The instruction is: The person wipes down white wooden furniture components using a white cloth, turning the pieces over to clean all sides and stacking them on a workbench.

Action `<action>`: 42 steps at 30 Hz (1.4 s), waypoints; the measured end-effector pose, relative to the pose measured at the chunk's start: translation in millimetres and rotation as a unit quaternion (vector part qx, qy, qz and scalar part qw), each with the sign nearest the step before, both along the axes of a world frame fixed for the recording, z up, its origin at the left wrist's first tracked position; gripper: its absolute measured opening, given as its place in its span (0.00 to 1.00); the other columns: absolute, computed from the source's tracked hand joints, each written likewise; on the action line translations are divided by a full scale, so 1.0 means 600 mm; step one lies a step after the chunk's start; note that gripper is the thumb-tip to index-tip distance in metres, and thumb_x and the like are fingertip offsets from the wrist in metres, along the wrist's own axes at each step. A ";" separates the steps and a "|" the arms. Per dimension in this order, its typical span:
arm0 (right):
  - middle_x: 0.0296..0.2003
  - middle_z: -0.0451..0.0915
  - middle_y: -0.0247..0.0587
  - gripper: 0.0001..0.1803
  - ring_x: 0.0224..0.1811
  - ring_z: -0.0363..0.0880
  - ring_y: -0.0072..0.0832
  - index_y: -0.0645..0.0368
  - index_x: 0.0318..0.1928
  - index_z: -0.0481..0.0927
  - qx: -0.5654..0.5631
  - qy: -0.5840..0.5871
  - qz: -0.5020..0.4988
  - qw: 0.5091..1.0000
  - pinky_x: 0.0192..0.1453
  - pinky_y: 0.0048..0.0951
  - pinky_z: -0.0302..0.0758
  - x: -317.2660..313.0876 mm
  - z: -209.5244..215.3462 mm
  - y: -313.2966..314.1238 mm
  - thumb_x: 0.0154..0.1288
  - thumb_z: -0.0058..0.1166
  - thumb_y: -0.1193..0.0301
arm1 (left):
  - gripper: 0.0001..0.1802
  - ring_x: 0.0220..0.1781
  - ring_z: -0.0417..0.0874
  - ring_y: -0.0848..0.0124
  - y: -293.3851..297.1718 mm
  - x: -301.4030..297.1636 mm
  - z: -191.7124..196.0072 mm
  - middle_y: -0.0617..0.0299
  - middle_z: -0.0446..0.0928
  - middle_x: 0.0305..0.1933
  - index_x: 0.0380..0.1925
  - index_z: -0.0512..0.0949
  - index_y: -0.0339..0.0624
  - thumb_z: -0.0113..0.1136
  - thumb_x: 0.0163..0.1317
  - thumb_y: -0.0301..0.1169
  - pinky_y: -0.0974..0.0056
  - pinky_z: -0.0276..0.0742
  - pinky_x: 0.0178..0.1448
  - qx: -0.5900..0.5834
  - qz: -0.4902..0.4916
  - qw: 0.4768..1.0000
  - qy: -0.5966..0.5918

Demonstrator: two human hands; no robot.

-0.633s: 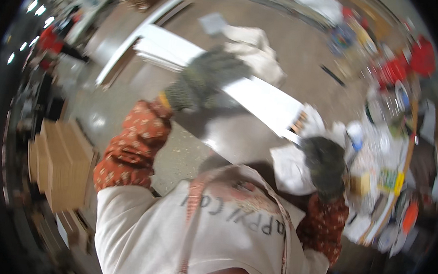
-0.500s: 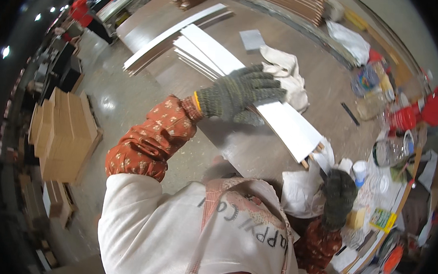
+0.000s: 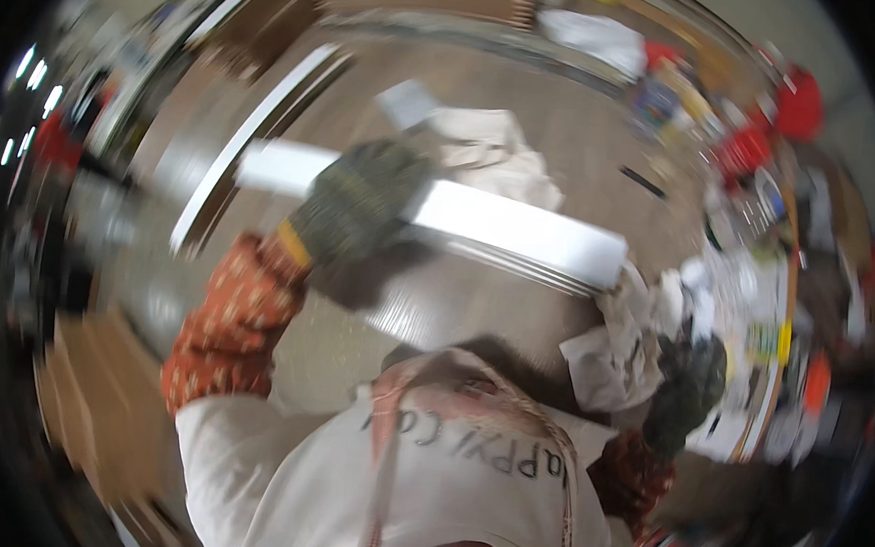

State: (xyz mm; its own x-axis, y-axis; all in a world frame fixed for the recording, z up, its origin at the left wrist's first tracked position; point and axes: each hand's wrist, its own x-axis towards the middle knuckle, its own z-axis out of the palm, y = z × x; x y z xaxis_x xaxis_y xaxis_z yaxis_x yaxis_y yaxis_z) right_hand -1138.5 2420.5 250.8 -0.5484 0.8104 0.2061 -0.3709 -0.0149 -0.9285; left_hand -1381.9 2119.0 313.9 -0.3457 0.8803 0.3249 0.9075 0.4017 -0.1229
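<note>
My left hand, in a grey-green knit glove, rests on top of a long white board that lies across the floor in front of me. My right hand, also gloved, hangs low at my right side next to crumpled white paper; whether it holds anything is unclear in the blur. My sleeves are orange patterned and I wear a white apron.
More white boards lie at the left. A crumpled beige cloth sits behind the board. Cluttered cans, bottles and red items crowd the right side. Brown cardboard pieces are at lower left.
The view swung and blurred. The white board now lies more level across the frame, my left hand still on it. My right hand stayed low at my right.
</note>
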 end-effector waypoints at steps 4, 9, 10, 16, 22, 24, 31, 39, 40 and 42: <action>0.32 0.73 0.35 0.11 0.27 0.70 0.20 0.62 0.49 0.69 -0.019 0.031 0.137 0.990 0.31 0.23 0.71 -0.023 0.006 -0.109 0.68 0.42 0.73 | 0.30 0.34 0.76 0.52 -0.029 0.035 0.004 0.45 0.73 0.38 0.45 0.72 0.30 0.65 0.49 0.44 0.52 0.74 0.39 0.021 0.057 0.997 -0.058; 0.37 0.76 0.47 0.13 0.30 0.76 0.32 0.64 0.48 0.70 0.437 -0.009 0.026 0.899 0.32 0.30 0.74 -0.148 0.083 -0.220 0.63 0.48 0.77 | 0.31 0.34 0.77 0.49 -0.084 -0.045 0.014 0.42 0.75 0.36 0.43 0.75 0.30 0.68 0.47 0.45 0.53 0.75 0.39 0.020 -0.045 0.999 -0.006; 0.33 0.76 0.46 0.12 0.29 0.76 0.34 0.63 0.46 0.72 0.483 -0.033 -0.030 0.875 0.31 0.32 0.73 -0.164 0.084 -0.233 0.62 0.49 0.75 | 0.31 0.35 0.78 0.49 -0.082 -0.046 0.019 0.42 0.76 0.36 0.42 0.75 0.30 0.69 0.46 0.45 0.53 0.75 0.39 0.016 -0.040 0.999 -0.031; 0.28 0.76 0.37 0.08 0.24 0.73 0.33 0.59 0.39 0.77 0.464 -0.167 -0.020 0.870 0.24 0.32 0.70 -0.163 0.064 -0.242 0.64 0.49 0.69 | 0.31 0.30 0.76 0.52 -0.097 -0.026 0.028 0.45 0.74 0.29 0.40 0.73 0.29 0.69 0.45 0.45 0.54 0.73 0.33 0.020 -0.040 0.996 -0.078; 0.22 0.75 0.37 0.07 0.19 0.71 0.31 0.56 0.34 0.76 0.542 -0.218 -0.407 0.702 0.24 0.33 0.71 -0.160 0.018 -0.156 0.64 0.52 0.66 | 0.35 0.35 0.77 0.51 -0.113 -0.023 0.017 0.44 0.76 0.34 0.43 0.74 0.28 0.70 0.43 0.46 0.53 0.74 0.37 -0.012 -0.082 0.977 -0.196; 0.27 0.78 0.36 0.06 0.24 0.75 0.31 0.57 0.36 0.77 0.467 -0.190 -0.315 0.804 0.26 0.31 0.72 -0.145 0.036 -0.154 0.60 0.56 0.70 | 0.35 0.37 0.78 0.52 -0.132 -0.030 -0.011 0.44 0.77 0.36 0.46 0.75 0.32 0.71 0.42 0.46 0.55 0.74 0.39 0.005 -0.194 0.979 -0.055; 0.30 0.79 0.35 0.07 0.23 0.75 0.26 0.60 0.39 0.76 0.600 -0.286 -0.284 0.692 0.26 0.26 0.72 -0.151 0.010 -0.148 0.65 0.50 0.70 | 0.27 0.36 0.79 0.65 -0.106 0.007 0.029 0.52 0.79 0.35 0.42 0.77 0.30 0.65 0.52 0.44 0.64 0.73 0.43 -0.047 0.084 0.724 -0.683; 0.32 0.77 0.40 0.11 0.26 0.74 0.22 0.63 0.48 0.70 0.157 -0.067 -0.051 0.984 0.30 0.22 0.72 -0.139 0.069 -0.156 0.70 0.41 0.70 | 0.26 0.31 0.83 0.59 -0.172 0.035 -0.056 0.44 0.79 0.36 0.49 0.71 0.26 0.49 0.64 0.43 0.62 0.81 0.36 0.152 0.157 0.303 -0.928; 0.32 0.77 0.41 0.12 0.26 0.75 0.22 0.64 0.49 0.70 0.185 -0.105 -0.036 0.976 0.30 0.23 0.73 -0.145 0.072 -0.164 0.70 0.42 0.70 | 0.26 0.32 0.83 0.58 -0.177 0.039 -0.059 0.43 0.79 0.36 0.49 0.70 0.25 0.48 0.64 0.42 0.61 0.81 0.37 0.156 0.155 0.285 -0.933; 0.28 0.79 0.41 0.11 0.29 0.78 0.24 0.66 0.46 0.71 0.165 0.031 0.079 0.983 0.32 0.26 0.78 -0.163 0.056 -0.188 0.68 0.45 0.70 | 0.27 0.32 0.83 0.58 -0.209 0.053 -0.102 0.43 0.79 0.35 0.48 0.70 0.24 0.49 0.64 0.43 0.62 0.81 0.36 0.192 0.198 0.386 -0.880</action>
